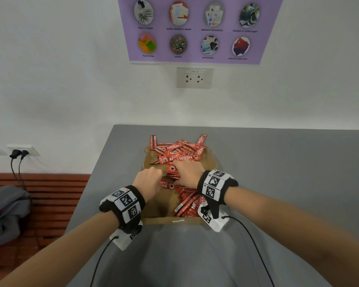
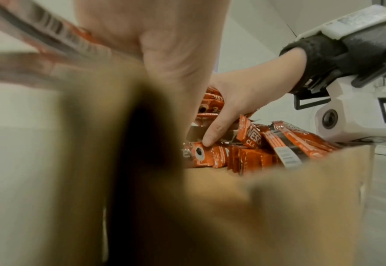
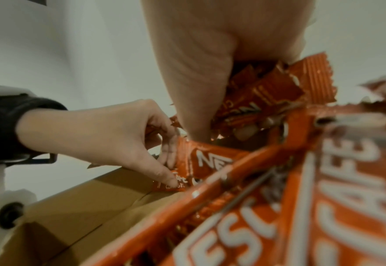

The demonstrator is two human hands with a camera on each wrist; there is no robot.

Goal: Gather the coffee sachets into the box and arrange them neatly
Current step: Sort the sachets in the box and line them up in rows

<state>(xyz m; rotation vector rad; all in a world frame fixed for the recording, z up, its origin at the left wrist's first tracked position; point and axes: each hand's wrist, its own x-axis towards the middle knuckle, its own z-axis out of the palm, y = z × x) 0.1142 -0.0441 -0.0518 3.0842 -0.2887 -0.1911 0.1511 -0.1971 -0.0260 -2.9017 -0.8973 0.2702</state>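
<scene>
Pinching one red sachet point(image 3: 180, 172) by its end, the left hand point(image 1: 148, 179) holds it lying crosswise inside the cardboard box point(image 1: 164, 221); beside it the right hand point(image 1: 188, 172) curls round a bunch of sachets point(image 3: 274, 93), the sachet heap point(image 1: 177, 152) jumbled every way

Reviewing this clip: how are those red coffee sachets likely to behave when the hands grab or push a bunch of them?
The coffee sachets look thin and glossy, so they probably slide over one another; the pile lies fanned every way. They seem light and slightly bendy: the left hand pinches one by its end. The right hand grips several, so bundles may splay.
</scene>
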